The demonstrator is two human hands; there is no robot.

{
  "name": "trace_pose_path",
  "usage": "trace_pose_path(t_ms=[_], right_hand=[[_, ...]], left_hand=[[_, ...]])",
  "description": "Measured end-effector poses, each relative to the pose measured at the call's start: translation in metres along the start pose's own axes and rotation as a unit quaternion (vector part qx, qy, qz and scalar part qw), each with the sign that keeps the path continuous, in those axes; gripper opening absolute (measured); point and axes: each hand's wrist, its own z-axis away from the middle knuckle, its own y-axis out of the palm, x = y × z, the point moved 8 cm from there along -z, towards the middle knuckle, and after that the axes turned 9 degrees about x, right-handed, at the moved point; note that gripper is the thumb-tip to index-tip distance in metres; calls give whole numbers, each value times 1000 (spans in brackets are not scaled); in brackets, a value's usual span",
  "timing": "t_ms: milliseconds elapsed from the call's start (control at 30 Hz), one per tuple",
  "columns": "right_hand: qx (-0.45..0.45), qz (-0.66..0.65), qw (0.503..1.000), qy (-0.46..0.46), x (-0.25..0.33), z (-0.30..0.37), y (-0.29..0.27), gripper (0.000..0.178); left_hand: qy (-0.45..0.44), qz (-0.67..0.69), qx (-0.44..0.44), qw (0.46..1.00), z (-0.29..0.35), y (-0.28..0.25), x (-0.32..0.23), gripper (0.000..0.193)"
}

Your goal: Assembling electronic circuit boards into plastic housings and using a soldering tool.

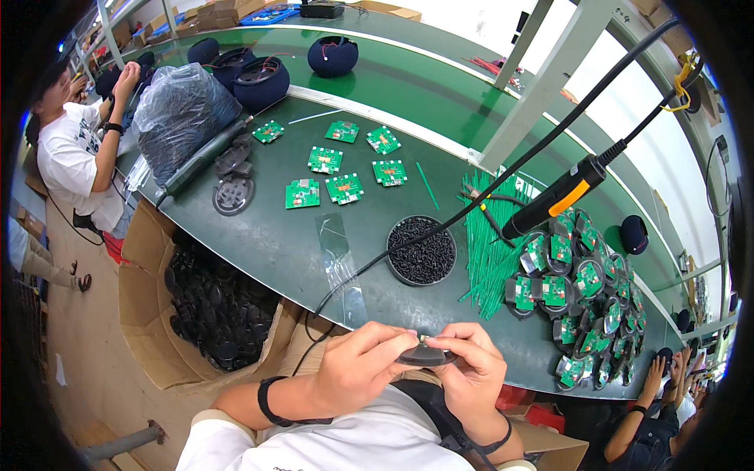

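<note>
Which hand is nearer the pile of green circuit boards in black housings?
Right: the right hand is left of that circuit-board pile; the left hand lies farther left.

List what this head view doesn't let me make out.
All in the head view:
Dark round part: underside turned away, ends covered by left hand and right hand.
Black pieces in dish: too small for fine detail.
Bag: contents obscured by crumpled plastic.
Cardboard box: lower contents buried under top layer.
</note>
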Motion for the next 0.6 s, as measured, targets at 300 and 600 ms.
trace_pose_path(t_ms=[300,600], right_hand=[[-28,138,989,-52,17,2,4,40],[-21,35,999,-23,-1,1,4,39]], left_hand=[[-3,-11,-18,1000,-3,-1,-2,27],[-27,89,-16,996,-4,-1,10,29]])
